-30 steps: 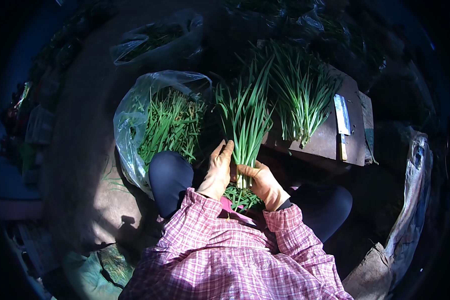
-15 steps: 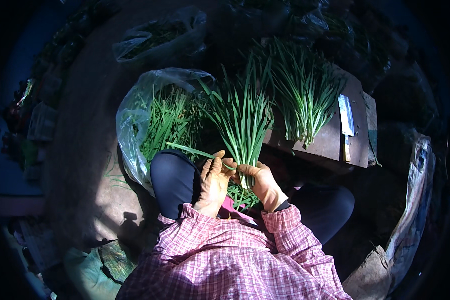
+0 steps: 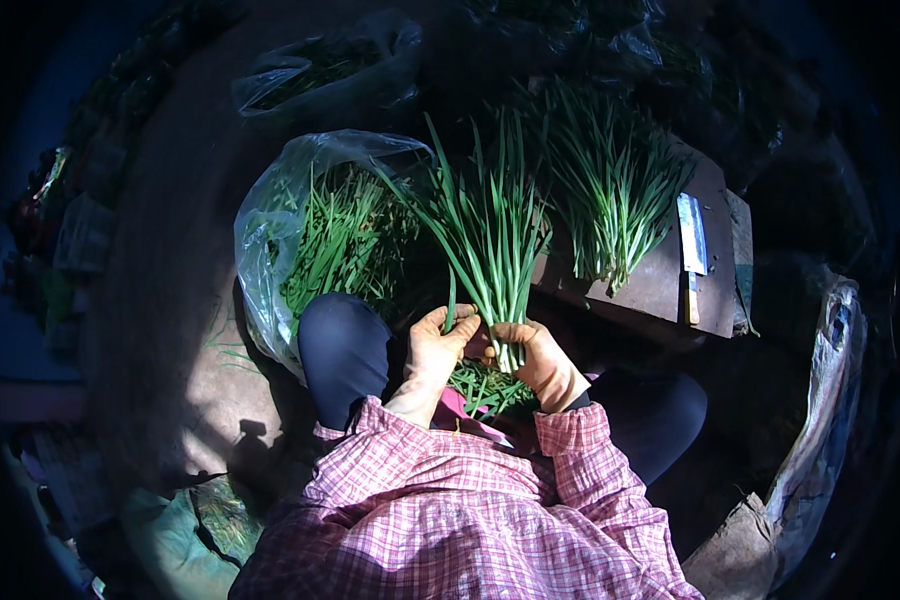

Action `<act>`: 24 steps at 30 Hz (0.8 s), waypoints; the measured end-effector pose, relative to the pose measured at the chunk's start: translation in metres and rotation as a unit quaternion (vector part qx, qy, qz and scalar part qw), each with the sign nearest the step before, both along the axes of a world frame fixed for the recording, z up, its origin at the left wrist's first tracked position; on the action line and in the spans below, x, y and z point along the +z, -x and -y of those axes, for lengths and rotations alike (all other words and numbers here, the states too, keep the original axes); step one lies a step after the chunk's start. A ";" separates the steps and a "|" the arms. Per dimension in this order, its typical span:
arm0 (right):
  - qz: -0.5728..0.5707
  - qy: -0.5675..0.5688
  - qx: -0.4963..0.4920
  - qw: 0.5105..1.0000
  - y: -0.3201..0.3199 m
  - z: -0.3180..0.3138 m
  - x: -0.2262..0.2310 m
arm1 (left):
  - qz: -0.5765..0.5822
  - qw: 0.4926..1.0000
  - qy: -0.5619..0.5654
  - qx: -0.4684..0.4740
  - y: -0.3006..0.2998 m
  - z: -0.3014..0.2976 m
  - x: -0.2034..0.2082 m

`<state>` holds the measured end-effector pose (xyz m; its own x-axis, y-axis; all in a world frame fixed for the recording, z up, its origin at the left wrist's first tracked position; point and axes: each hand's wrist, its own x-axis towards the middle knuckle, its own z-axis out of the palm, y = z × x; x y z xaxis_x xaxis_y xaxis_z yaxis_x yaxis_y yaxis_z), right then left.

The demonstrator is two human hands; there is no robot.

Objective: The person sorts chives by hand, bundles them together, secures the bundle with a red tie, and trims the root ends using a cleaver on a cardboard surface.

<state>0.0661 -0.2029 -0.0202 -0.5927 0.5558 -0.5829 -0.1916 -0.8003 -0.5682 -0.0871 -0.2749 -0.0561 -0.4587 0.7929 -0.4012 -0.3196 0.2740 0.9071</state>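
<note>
My right hand [image 3: 548, 366] is closed round the lower stalks of a bunch of garlic chives [image 3: 497, 245]. The bunch stands up from my lap, its leaves fanning away from me and its pale cut ends showing below the fingers. At the left side of the bunch, my left hand [image 3: 436, 352] pinches a single chive leaf [image 3: 452, 295] that points upward. Its fingertips are close to the stalks; whether they touch them is hard to tell. Loose green trimmings [image 3: 490, 388] lie on pinkish cloth in my lap, below the hands.
To the left stands a clear plastic bag [image 3: 260, 245] filled with loose greens. At the right, a brown board [image 3: 660, 285] bears another chive bunch [image 3: 615, 200] and a cleaver [image 3: 691, 240] with a wooden handle. A second plastic bag [image 3: 395, 75] lies farther off.
The single leaf in my left hand has swung from slanting leftward to upright beside the bunch. My left fingers have closed more, and the bunch has shifted slightly to the right.
</note>
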 end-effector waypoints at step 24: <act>0.361 -0.424 0.160 0.815 -0.005 0.061 0.064 | 0.328 0.921 -0.189 -0.095 0.006 0.024 0.069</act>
